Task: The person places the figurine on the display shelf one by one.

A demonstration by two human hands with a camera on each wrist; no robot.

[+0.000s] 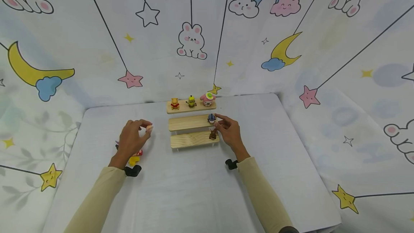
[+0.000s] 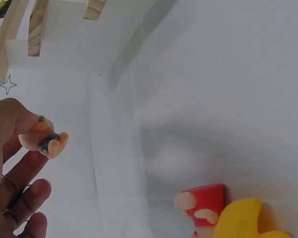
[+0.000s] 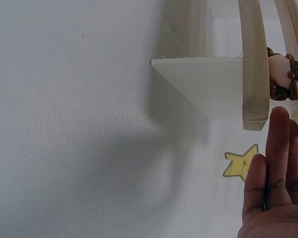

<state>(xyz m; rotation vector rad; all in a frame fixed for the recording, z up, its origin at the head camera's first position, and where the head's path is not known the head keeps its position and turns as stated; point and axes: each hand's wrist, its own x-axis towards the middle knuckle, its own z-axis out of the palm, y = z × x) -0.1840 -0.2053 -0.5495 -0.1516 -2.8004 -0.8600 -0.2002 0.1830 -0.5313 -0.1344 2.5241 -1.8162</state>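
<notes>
My left hand (image 1: 132,137) pinches a small peach-coloured figurine (image 2: 53,144) with grey-blue parts between thumb and forefinger, above the cloth left of the shelves. At the right end of the middle wooden shelf (image 1: 187,122) stands a small blue figurine (image 1: 211,118). The thumb and forefinger of my right hand (image 1: 230,130) close on its right side; the wrist view hides that contact. Just below, a brown figurine (image 1: 212,134) sits at the right end of the lowest shelf (image 1: 189,140). In the right wrist view, my other fingers (image 3: 278,148) extend beside the shelf edge.
On the top shelf (image 1: 184,110) stand a red-and-yellow bear figurine (image 1: 175,103), a yellow-green figurine (image 1: 191,101) and a pink figurine (image 1: 207,99). Partly behind my left wrist lie a red figure (image 2: 208,201), a yellow piece (image 2: 241,218) and a dark item (image 1: 117,146).
</notes>
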